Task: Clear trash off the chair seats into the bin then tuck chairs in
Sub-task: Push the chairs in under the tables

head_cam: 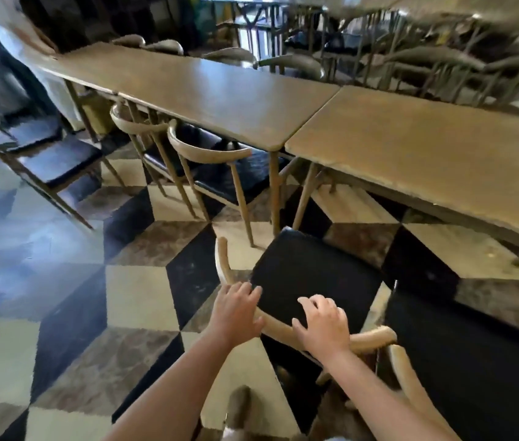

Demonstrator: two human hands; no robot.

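Chair [309,281] w/ black padded seat, curved light-wood backrest, pulled out from bench [426,148], standing on checkered floor [137,297]. Seat looks bare. Left hand [236,315] on backrest rail, fingers spread, thumb under rail. Right hand [325,323] curled over rail, fingers loosely wrapped. Two tucked chairs [207,154] further left.

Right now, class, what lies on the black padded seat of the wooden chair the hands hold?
Nothing shows on the black padded seat; its near edge is covered by the right hand.
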